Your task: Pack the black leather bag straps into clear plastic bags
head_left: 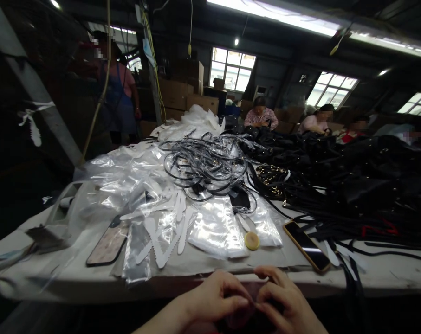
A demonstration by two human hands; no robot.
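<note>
Low in the view, at the table's front edge, my left hand [221, 297] and my right hand [283, 299] meet with fingertips pinched together. Whatever they hold between them is dark, thin and too small to make out. Just beyond my hands a round yellow-rimmed disc [251, 240] lies on the table [266, 262]. Clear plastic bags [217, 227] are spread behind it. White strips with serrated edges [185, 229] lie to the left on more bags. A phone in a yellowish case [307, 246] rests to the right of my hands.
Thin black straps in clear wrap [210, 162] are heaped mid-table. Black straps with gold clasps [275, 181] and a large pile of black material [363, 185] fill the right. A flat patterned phone-shaped object [109, 241] lies left. Several people, one standing [118, 93], are beyond.
</note>
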